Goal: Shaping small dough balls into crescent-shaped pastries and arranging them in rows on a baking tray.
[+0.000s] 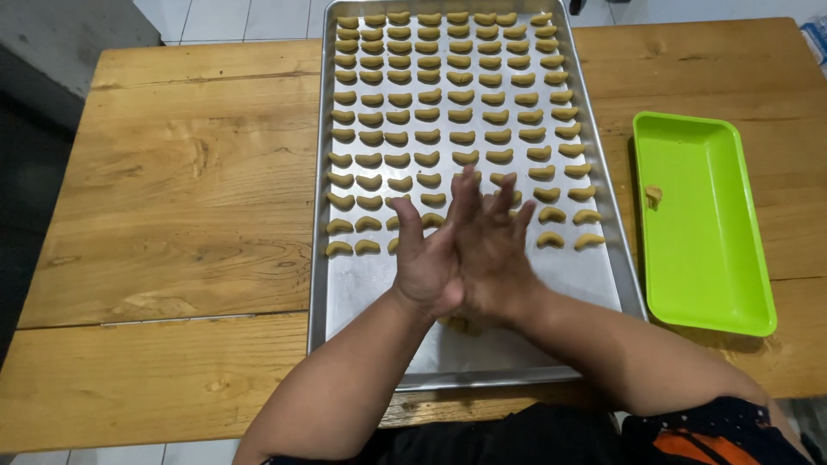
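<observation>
A wooden table (172, 198) bears a metal baking tray (517, 344). Above it the left hand (428, 263) and right hand (493, 250) press palm to palm, fingers straight, rolling a dough piece (461, 325) peeking beneath the wrists; crescent rows (457, 95) fill the space beyond the fingertips, a green tray (706, 250) right.

Lighting: bright, even, diffuse overhead light; soft short shadows fall beneath the forearms and toward six o'clock of the green plastic tray (702, 258) on the wooden table (172, 198), and the metal baking sheet (370, 284) gives a dull, broad sheen without hard glare. Picture quality: sharp across the centre, with slight motion blur on the fingertips of the left hand (426, 258) and right hand (495, 254). Wide-lens bowing shows in the table edges at nine and three o'clock, and the floor at nine o'clock falls dark.
</observation>
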